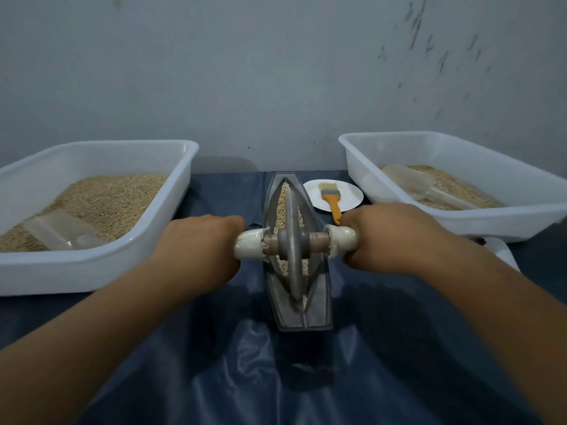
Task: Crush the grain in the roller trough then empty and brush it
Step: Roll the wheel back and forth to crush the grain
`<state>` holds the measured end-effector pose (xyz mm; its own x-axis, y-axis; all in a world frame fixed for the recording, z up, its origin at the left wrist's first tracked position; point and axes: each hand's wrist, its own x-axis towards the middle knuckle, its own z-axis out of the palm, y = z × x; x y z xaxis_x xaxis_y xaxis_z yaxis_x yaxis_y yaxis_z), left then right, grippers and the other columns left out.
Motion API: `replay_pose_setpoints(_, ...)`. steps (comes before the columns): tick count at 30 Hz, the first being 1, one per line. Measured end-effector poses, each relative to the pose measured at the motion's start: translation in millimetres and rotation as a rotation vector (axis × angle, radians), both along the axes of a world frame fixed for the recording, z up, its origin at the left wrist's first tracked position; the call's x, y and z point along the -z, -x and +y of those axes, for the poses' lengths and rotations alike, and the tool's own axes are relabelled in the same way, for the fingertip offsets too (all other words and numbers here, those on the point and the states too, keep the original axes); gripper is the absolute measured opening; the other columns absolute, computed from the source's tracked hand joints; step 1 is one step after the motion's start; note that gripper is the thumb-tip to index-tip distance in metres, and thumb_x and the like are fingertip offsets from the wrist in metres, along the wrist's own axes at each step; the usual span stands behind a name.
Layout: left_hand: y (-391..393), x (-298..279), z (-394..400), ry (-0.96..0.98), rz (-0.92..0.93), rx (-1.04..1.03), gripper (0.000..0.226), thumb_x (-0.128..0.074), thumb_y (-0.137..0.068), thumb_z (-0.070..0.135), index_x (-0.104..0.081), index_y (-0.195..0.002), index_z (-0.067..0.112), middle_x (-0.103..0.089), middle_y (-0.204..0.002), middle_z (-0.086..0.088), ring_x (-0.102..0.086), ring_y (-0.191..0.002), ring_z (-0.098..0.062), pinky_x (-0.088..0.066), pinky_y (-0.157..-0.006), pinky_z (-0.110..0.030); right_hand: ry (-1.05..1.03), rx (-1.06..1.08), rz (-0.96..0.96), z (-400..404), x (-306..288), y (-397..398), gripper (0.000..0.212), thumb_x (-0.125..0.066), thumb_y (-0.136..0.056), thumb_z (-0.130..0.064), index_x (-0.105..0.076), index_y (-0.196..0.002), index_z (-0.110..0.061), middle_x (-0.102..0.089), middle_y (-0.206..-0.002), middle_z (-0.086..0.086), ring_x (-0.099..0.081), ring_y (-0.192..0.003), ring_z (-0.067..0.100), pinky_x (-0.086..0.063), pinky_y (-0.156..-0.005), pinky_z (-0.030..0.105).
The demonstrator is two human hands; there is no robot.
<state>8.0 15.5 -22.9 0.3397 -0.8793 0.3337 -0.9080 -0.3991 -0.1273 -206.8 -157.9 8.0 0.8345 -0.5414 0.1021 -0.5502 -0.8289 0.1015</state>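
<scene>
The trough (299, 271) lies lengthwise on the tabletop (214, 363), its long axis running straight away from the person, midway between the two sets of fingers. That lets the wheel (293, 246) roll to and fro along the groove with an even push from both sides. The wheel stands upright on its edge in the groove, with grain (283, 207) lying along the channel beyond it and a little at its near end. Much of the grain looks whole, so the crushing seems far from done.

The axle passes through the wheel's hub, and a pale handle sticks out on each side. The left hand (199, 243) grips the left handle (250, 244) and the right hand (389, 237) grips the right handle (342, 240), fingers curled round them, knuckles up. Gripped level like this, the wheel is kept from tipping out of the narrow groove.

Just beyond the right fingers lies a brush (331, 197) on a white plate (346, 191) — kept close, probably, for the sweeping-out later. Outward of the left fingers stands a tub (101, 262) of grain with a clear scoop (61, 231) in it; outward of the right fingers stands a second tub (460, 222) with its own scoop (411, 182) — which one is to take the crushed grain I cannot tell.
</scene>
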Motion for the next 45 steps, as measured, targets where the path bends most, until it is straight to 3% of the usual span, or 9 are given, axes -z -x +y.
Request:
replay_pose_setpoints(5, -1.4, -0.9, -7.4, 0.034, -0.044, 0.027, 0.022, -0.062, -0.073, 0.030, -0.040, -0.075, 0.032, -0.047, -0.059, 0.009, -0.048, -0.056, -0.012, -0.033, -0.050, -0.025, -0.129, 0.046, 0.044, -5.8, 1.7, -1.1, 0.015, -0.065, -0.070, -0.037, -0.051, -0.074, -0.033, -0.061, -0.071, -0.010, -0.058, -0.066, 0.009, -0.047, -0.055, 0.028)
replay_pose_setpoints(10, -27.7, 10.8, -50.6, 0.085, -0.016, -0.010, 0.020, -0.063, -0.077, 0.029, -0.043, -0.079, 0.028, -0.050, -0.066, 0.007, -0.052, -0.061, -0.018, -0.037, -0.054, -0.027, 0.087, 0.125, -0.075, -40.7, 20.7, -47.2, 0.011, -0.058, -0.071, -0.032, -0.052, -0.078, -0.028, -0.052, -0.065, -0.008, -0.044, -0.055, 0.010, -0.026, -0.047, 0.024)
replay_pose_setpoints(15, -54.4, 1.3, -97.2, 0.171, -0.078, -0.013, 0.019, -0.064, -0.078, 0.023, -0.045, -0.080, 0.023, -0.052, -0.069, 0.002, -0.052, -0.063, -0.023, -0.045, -0.060, -0.033, 0.153, 0.166, -0.189, -78.9, 25.4, -85.4, 0.017, -0.061, -0.076, -0.029, -0.044, -0.079, -0.029, -0.061, -0.077, -0.003, -0.044, -0.058, 0.017, -0.030, -0.055, 0.029)
replay_pose_setpoints(19, -58.8, 6.2, -102.6, 0.243, -0.162, 0.018, 0.016, -0.066, -0.075, 0.019, -0.050, -0.077, 0.019, -0.055, -0.065, -0.002, -0.053, -0.057, -0.027, -0.039, -0.054, -0.031, 0.264, 0.131, -0.326, -84.3, 42.1, -83.5, 0.015, -0.063, -0.079, -0.035, -0.054, -0.086, -0.026, -0.065, -0.077, -0.002, -0.059, -0.068, 0.025, -0.029, -0.056, 0.030)
replay_pose_setpoints(27, -26.9, 18.9, -49.9, 0.180, -0.026, -0.016, 0.026, -0.065, -0.079, 0.029, -0.039, -0.077, 0.024, -0.046, -0.067, 0.006, -0.047, -0.059, -0.019, -0.030, -0.052, -0.028, 0.285, 0.080, -0.185, -32.9, 24.1, -51.6, 0.023, -0.059, -0.077, -0.033, -0.061, -0.100, -0.030, -0.050, -0.065, -0.006, -0.042, -0.061, 0.021, -0.027, -0.055, 0.029)
replay_pose_setpoints(29, -14.9, 18.5, -29.2, 0.162, -0.025, 0.000, 0.026, -0.064, -0.077, 0.027, -0.038, -0.075, 0.025, -0.045, -0.064, 0.007, -0.047, -0.057, -0.019, -0.028, -0.050, -0.028, 0.266, 0.080, -0.145, -13.9, 19.4, -32.3, 0.010, -0.058, -0.077, -0.033, -0.053, -0.085, -0.029, -0.045, -0.062, -0.007, -0.039, -0.056, 0.018, -0.023, -0.050, 0.028)
replay_pose_setpoints(31, -3.5, 14.2, -10.6, 0.160, -0.062, 0.036, 0.030, -0.068, -0.070, 0.026, -0.038, -0.071, 0.026, -0.043, -0.058, 0.008, -0.043, -0.051, -0.017, -0.024, -0.047, -0.025, 0.209, 0.089, -0.113, 3.7, 12.2, -11.8, 0.023, -0.057, -0.077, -0.035, -0.036, -0.069, -0.029, -0.042, -0.059, -0.008, -0.035, -0.051, 0.011, -0.020, -0.045, 0.026)
replay_pose_setpoints(35, 5.8, 2.4, 11.4, 0.185, -0.153, 0.124, 0.043, -0.080, -0.050, 0.025, -0.040, -0.065, 0.029, -0.040, -0.048, 0.011, -0.037, -0.039, -0.010, -0.014, -0.043, -0.014, 0.095, 0.108, -0.059, 22.4, 0.6, 15.1, 0.027, -0.059, -0.075, -0.043, -0.034, -0.068, -0.033, -0.048, -0.062, -0.009, -0.041, -0.055, 0.003, -0.024, -0.045, 0.025)
replay_pose_setpoints(45, -43.8, 9.0, -64.6, 0.092, 0.000, 0.006, 0.017, -0.064, -0.080, 0.031, -0.049, -0.085, 0.024, -0.056, -0.073, 0.005, -0.056, -0.067, -0.021, -0.045, -0.060, -0.031, 0.173, 0.146, -0.090, -56.3, 16.6, -68.7, 0.015, -0.061, -0.070, -0.025, -0.047, -0.073, -0.026, -0.047, -0.062, -0.007, -0.044, -0.054, 0.012, -0.021, -0.046, 0.024)
